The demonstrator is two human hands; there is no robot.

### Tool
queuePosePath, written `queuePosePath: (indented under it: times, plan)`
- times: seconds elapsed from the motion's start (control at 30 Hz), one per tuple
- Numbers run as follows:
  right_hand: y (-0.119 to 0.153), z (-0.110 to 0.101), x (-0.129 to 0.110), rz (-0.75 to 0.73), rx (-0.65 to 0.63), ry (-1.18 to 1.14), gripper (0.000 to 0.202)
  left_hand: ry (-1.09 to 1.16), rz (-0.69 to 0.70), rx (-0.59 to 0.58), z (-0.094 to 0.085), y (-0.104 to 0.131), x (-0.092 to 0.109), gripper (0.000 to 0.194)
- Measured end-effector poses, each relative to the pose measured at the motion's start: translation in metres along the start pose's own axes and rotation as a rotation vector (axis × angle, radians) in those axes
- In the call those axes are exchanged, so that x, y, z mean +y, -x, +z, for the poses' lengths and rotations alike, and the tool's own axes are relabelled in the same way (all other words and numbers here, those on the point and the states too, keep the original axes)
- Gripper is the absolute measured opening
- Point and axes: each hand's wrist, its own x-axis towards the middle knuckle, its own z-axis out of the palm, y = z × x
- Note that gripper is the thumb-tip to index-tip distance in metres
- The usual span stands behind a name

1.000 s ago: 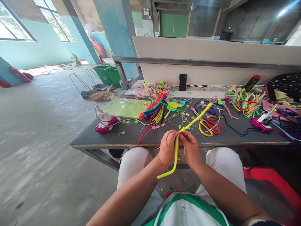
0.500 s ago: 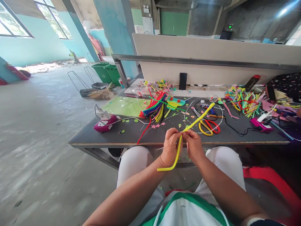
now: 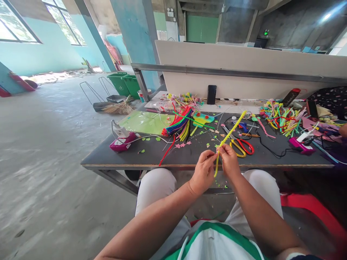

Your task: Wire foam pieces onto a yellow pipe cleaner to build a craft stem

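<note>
A yellow pipe cleaner [image 3: 232, 129] slants up and away from my fingers, its upper length thick and twisted-looking, with a thinner tail hanging below. My right hand [image 3: 229, 159] pinches it near the lower end of the thick part. Close beside, my left hand [image 3: 204, 169] is closed with its fingertips at the same spot, on the tail side. Both hands are over the front edge of the dark table [image 3: 151, 157]. Just beyond my right hand lie scissors [image 3: 242, 147] with one yellow and one red handle loop.
A bundle of coloured pipe cleaners [image 3: 179, 122] lies left of centre, beside a green sheet [image 3: 148, 122]. Magenta power blocks [image 3: 123, 141] sit at either side. A phone [image 3: 211, 94] leans at the back. More pipe-cleaner pieces [image 3: 282, 117] are heaped right. Another person's hand [image 3: 343, 130] shows at the right edge.
Both hands have shifted a little right. The pipe cleaner's tail, which stretched out bent toward the lower left, now hangs shorter and nearly straight down between my hands.
</note>
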Motion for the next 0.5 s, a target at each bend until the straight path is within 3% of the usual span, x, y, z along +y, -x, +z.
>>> queuePosePath:
  times: [0.1,0.23,0.33,0.5]
  plan:
    - [-0.003,-0.006,-0.004,-0.100,-0.145,0.260,0.017,0.151,-0.209,0.103,-0.011,-0.010,-0.003,0.025]
    - [0.002,0.001,-0.004,-0.145,-0.317,0.374,0.019,0.497,-0.508,0.202,-0.022,-0.020,-0.010,0.030]
    - [0.006,0.008,-0.001,-0.142,-0.375,0.414,0.016,0.674,-0.588,0.238,-0.024,-0.022,-0.014,0.024]
    - [0.007,0.008,0.000,-0.144,-0.402,0.510,0.017,0.722,-0.615,0.274,-0.021,-0.020,-0.018,0.014]
